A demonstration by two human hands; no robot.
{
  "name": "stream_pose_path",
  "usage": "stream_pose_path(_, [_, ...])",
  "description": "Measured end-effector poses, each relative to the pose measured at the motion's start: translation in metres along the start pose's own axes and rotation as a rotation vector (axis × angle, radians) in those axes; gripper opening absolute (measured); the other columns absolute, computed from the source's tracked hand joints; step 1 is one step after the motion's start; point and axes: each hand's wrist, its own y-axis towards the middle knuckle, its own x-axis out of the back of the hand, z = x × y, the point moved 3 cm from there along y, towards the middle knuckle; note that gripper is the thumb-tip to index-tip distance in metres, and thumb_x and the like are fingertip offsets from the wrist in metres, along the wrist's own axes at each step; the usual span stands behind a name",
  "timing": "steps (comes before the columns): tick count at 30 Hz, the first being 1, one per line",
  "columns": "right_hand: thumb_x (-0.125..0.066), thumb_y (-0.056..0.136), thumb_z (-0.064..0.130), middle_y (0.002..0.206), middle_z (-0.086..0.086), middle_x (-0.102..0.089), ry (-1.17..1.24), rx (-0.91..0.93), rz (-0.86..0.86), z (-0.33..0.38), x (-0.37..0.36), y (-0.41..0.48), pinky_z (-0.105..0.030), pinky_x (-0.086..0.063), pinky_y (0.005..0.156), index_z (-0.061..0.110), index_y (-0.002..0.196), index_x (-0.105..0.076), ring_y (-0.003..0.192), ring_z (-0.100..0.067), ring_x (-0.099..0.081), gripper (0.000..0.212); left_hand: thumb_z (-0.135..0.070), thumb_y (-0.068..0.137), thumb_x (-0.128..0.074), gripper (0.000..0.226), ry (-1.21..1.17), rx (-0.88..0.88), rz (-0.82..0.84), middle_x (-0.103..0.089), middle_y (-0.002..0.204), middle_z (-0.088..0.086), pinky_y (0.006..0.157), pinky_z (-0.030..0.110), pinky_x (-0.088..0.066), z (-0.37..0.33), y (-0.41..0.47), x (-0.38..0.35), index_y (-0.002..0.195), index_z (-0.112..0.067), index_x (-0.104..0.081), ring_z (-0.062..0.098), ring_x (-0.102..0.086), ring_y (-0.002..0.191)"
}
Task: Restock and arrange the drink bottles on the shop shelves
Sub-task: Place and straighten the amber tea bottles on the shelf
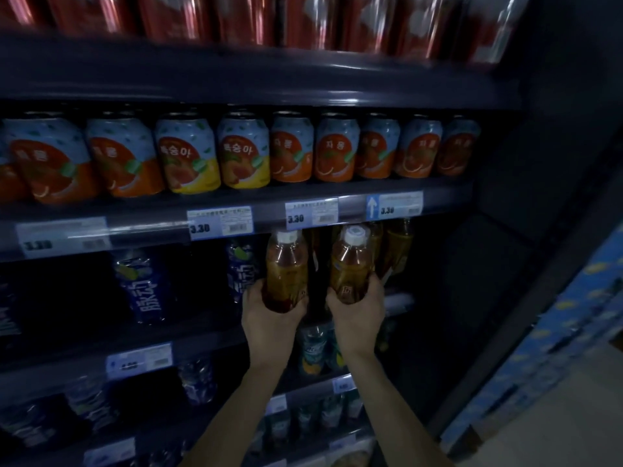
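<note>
I hold two amber tea bottles with white caps up at the third shelf. My left hand [269, 315] grips the base of the left tea bottle [286, 264]. My right hand [359, 315] grips the base of the right tea bottle [352, 261]. Both bottles tilt slightly back toward the shelf opening, just under the price rail [310, 214]. More tea bottles [397, 247] of the same kind stand deeper on the shelf, behind and right of the one in my right hand.
Dark blue sports-drink bottles [145, 284] stand left on the same shelf. Fruit-drink cans [242, 153] line the shelf above, red cans [303, 21] the top. Lower shelves hold small bottles [313, 348]. Blue cartons [556, 332] are stacked at the right on the floor.
</note>
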Motion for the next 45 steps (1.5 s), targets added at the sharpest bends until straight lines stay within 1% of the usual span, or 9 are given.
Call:
stream_pose_path(2, [-0.080,0.074,0.026,0.127,0.000,-0.053,-0.007,-0.001,0.020,-0.001,-0.005,0.005,-0.036,-0.044,0.104,0.016,0.136,-0.046,0.118,-0.012,-0.050,0.071,-0.043,0.060,-0.086,0.077,0.009,0.000,-0.013,-0.052,0.109,-0.011,0.082,0.014,-0.040,0.000,0.006,-0.005,0.126,-0.021,-0.050,0.000,-0.051,0.098])
stream_pose_path(7, [-0.080,0.074,0.028,0.124,0.001,-0.054,-0.007,0.003,0.053,-0.003,-0.017,0.018,-0.033,-0.044,0.104,0.012,0.134,-0.046,0.117,-0.008,-0.050,0.070,-0.038,0.060,-0.087,0.076,0.002,0.027,-0.042,-0.056,0.111,-0.004,0.085,0.022,-0.047,0.005,0.017,-0.013,0.124,-0.016,-0.053,0.008,-0.056,0.100])
stream_pose_path(10, [-0.081,0.073,0.025,0.111,0.017,-0.050,-0.031,0.025,0.032,-0.003,-0.024,0.024,-0.012,-0.039,0.095,0.010,0.128,-0.049,0.107,0.019,-0.041,0.065,-0.036,0.062,-0.087,0.076,0.023,0.032,-0.066,-0.052,0.111,-0.008,0.088,0.024,-0.045,0.008,0.019,-0.015,0.126,-0.015,-0.051,0.005,-0.052,0.099])
stream_pose_path(14, [-0.080,0.072,0.023,0.116,-0.001,-0.056,-0.033,-0.005,0.085,-0.003,-0.033,0.029,-0.031,-0.047,0.093,0.010,0.130,-0.049,0.107,-0.009,-0.052,0.067,-0.037,0.065,-0.086,0.083,0.040,0.030,-0.081,-0.047,0.113,-0.010,0.092,0.025,-0.042,0.009,0.018,-0.020,0.133,-0.011,-0.047,0.007,-0.049,0.105])
stream_pose_path(16, [-0.080,0.071,0.021,0.115,-0.004,-0.057,-0.027,-0.004,0.100,-0.003,-0.036,0.031,-0.034,-0.049,0.092,0.010,0.129,-0.050,0.107,-0.015,-0.054,0.066,-0.036,0.066,-0.085,0.081,0.047,0.029,-0.084,-0.048,0.115,-0.008,0.095,0.030,-0.046,0.007,0.019,-0.022,0.133,-0.009,-0.047,0.011,-0.051,0.108])
stream_pose_path(21, [-0.078,0.073,0.024,0.113,-0.001,-0.056,-0.048,0.006,0.098,-0.004,-0.040,0.032,-0.035,-0.048,0.092,0.013,0.127,-0.051,0.105,-0.013,-0.053,0.061,-0.031,0.067,-0.085,0.064,0.073,0.005,-0.089,-0.053,0.106,-0.003,0.090,0.037,-0.051,0.000,0.024,-0.031,0.122,-0.012,-0.057,0.012,-0.055,0.099])
stream_pose_path(29, [-0.078,0.076,0.025,0.116,0.002,-0.053,-0.031,0.015,0.099,-0.009,-0.046,0.028,-0.023,-0.041,0.090,0.013,0.130,-0.049,0.107,-0.007,-0.050,0.063,-0.032,0.070,-0.083,0.069,0.102,0.011,-0.071,-0.052,0.109,-0.002,0.094,0.032,-0.046,0.002,0.031,-0.037,0.127,-0.010,-0.053,0.014,-0.053,0.105])
stream_pose_path(39, [-0.074,0.082,0.030,0.124,-0.003,-0.053,-0.074,0.063,0.117,-0.013,-0.044,0.024,-0.021,-0.042,0.095,0.010,0.136,-0.044,0.115,-0.011,-0.050,0.065,-0.037,0.075,-0.079,0.065,0.134,0.017,-0.022,-0.058,0.114,0.006,0.095,0.039,-0.049,0.004,0.029,-0.033,0.128,-0.011,-0.052,0.016,-0.056,0.106])
stream_pose_path(45, [-0.075,0.081,0.036,0.140,-0.008,-0.044,-0.133,0.034,0.030,-0.014,-0.042,0.014,-0.027,-0.033,0.104,0.009,0.143,-0.036,0.131,-0.018,-0.038,0.078,-0.029,0.074,-0.081,0.076,0.061,0.027,-0.035,-0.059,0.121,0.004,0.095,0.029,-0.049,0.003,0.023,-0.031,0.136,-0.012,-0.042,0.012,-0.057,0.109])
